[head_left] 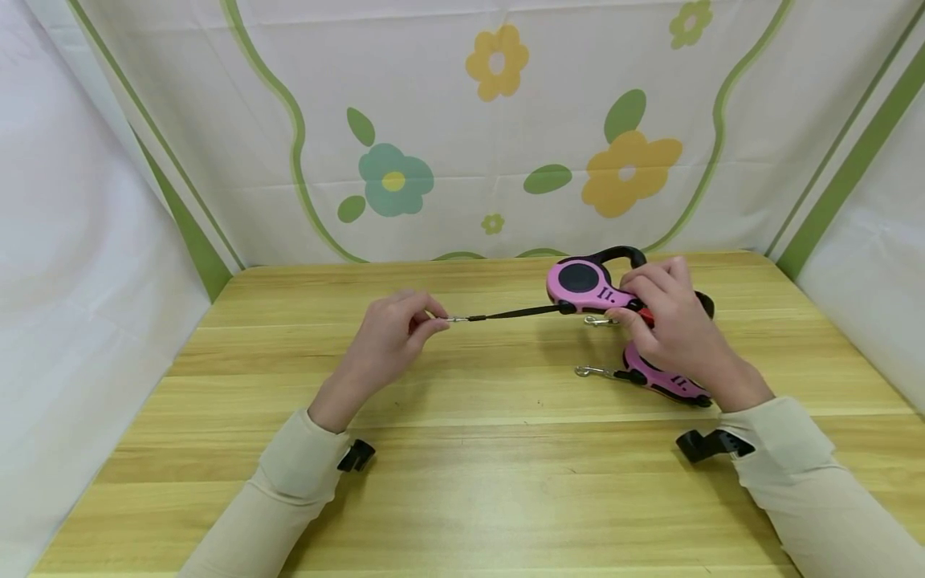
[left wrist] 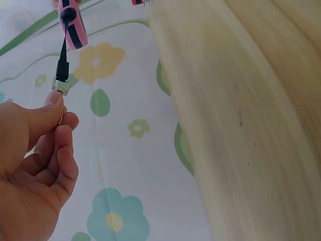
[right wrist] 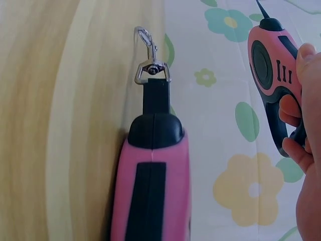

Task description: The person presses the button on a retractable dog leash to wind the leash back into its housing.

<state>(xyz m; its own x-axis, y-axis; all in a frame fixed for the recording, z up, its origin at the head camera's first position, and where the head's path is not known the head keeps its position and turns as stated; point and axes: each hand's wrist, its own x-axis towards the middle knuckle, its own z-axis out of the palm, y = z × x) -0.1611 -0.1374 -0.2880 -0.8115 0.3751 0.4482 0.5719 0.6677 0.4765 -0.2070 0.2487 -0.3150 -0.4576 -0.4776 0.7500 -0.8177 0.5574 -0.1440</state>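
My right hand (head_left: 675, 333) holds a pink and black retractable dog leash (head_left: 580, 278) by its handle, raised above the table. Its black strap (head_left: 523, 311) runs out, drawn straight, to my left hand (head_left: 386, 337). There the thumb and forefinger pinch the silver snap hook (left wrist: 61, 86) at the strap's end. A second pink leash (head_left: 672, 385) lies on the table below my right hand, its metal hook (right wrist: 150, 55) pointing left. Another metal hook (head_left: 600, 321) and a red part (head_left: 645, 315) show beside the right fingers; the rest is hidden behind that hand.
The wood-grain table (head_left: 462, 482) stretches beneath both arms. A white curtain with printed flowers (head_left: 448, 96) rises behind its far edge, and white cloth (head_left: 79, 281) hangs along the sides. Black mounts (head_left: 356, 456) are strapped on both sleeves.
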